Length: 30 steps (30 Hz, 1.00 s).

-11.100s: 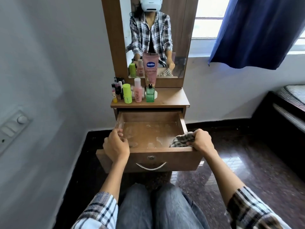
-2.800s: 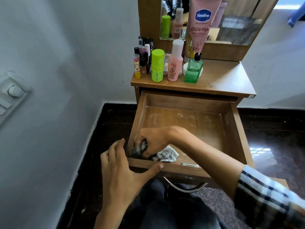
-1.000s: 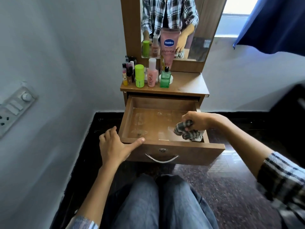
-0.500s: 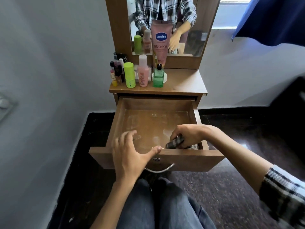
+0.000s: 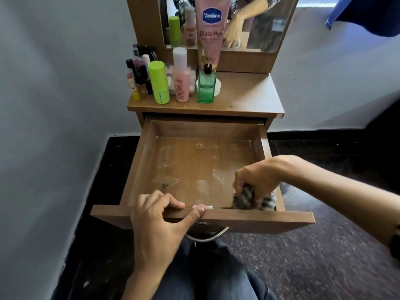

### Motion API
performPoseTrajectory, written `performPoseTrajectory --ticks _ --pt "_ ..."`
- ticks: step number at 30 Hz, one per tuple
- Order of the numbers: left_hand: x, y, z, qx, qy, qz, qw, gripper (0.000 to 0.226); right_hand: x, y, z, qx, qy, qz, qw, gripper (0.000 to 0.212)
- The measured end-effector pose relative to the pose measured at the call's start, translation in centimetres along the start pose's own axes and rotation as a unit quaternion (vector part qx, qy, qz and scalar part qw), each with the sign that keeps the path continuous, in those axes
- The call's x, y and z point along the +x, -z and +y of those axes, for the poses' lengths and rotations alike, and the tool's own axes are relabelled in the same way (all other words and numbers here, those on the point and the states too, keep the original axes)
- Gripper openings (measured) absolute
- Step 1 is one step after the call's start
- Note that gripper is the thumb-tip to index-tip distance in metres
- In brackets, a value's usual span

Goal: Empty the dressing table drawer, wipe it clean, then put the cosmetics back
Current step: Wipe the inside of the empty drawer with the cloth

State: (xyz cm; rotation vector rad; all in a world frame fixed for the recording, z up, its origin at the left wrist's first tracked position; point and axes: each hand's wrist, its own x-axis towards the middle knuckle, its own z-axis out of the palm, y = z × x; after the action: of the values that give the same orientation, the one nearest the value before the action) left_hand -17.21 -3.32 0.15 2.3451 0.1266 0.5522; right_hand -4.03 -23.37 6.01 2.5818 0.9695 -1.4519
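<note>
The wooden drawer point(image 5: 138, 161) is pulled out and holds no cosmetics; its floor shows pale smears. My right hand point(image 5: 257, 178) grips a checked cloth point(image 5: 244, 198) in the drawer's near right corner. My left hand point(image 5: 158, 226) holds the drawer's front edge, fingers curled over the top and thumb lying along it. The cosmetics stand on the dressing table top point(image 5: 249, 98): a lime green stick point(image 5: 159, 82), a pink bottle point(image 5: 180, 75), a green glass bottle point(image 5: 206, 85), a tall pink Vaseline tube point(image 5: 211, 29) and several small lip products point(image 5: 138, 76).
A mirror point(image 5: 264, 22) rises behind the table top. A grey wall runs along the left. The floor is dark polished stone. My knees in jeans point(image 5: 205, 276) sit under the drawer's metal handle point(image 5: 207, 237). A blue curtain point(image 5: 368, 11) hangs at the upper right.
My left hand has closed its fingers over the drawer's front edge. My right hand has pushed the cloth down into the near right corner. The camera has moved closer.
</note>
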Motion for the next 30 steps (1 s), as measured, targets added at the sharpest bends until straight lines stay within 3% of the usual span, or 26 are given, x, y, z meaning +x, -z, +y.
performPoseTrajectory --ticks 5,9,12,16,21,25,28,30 --pt "0.0 0.0 -0.2 0.001 0.001 -0.007 1.000 0.049 0.6 0.1 0.4 -0.023 0.030 -0.029 0.999 0.028" --pt "-0.1 -0.1 -0.3 0.003 -0.002 -0.010 1.000 0.052 2.4 0.5 -1.5 0.029 0.103 0.050 0.993 0.014" --pt "0.1 -0.1 -0.3 0.003 -0.005 -0.008 1.000 0.051 3.3 0.7 -2.6 0.042 0.132 0.067 0.988 0.013" --pt "0.0 0.0 -0.2 0.010 -0.007 -0.011 1.000 0.050 2.5 0.3 -1.8 0.047 0.107 0.055 0.992 0.025" --pt "-0.2 0.1 -0.2 0.013 0.005 -0.018 1.000 0.049 0.1 -0.2 0.1 -0.079 0.015 -0.029 0.996 0.033" --pt "-0.2 0.0 -0.1 0.010 0.011 -0.019 1.000 0.048 -0.5 -0.1 -0.5 -0.245 -0.023 -0.053 0.968 0.034" --pt "-0.1 0.0 -0.1 0.004 0.009 -0.016 1.000 0.048 -0.4 -0.1 -1.6 -0.293 -0.061 -0.078 0.951 0.039" --pt "-0.1 -0.1 -0.1 0.000 0.004 -0.013 1.000 0.046 -0.9 -0.7 -2.1 -0.330 -0.068 -0.049 0.940 0.034"
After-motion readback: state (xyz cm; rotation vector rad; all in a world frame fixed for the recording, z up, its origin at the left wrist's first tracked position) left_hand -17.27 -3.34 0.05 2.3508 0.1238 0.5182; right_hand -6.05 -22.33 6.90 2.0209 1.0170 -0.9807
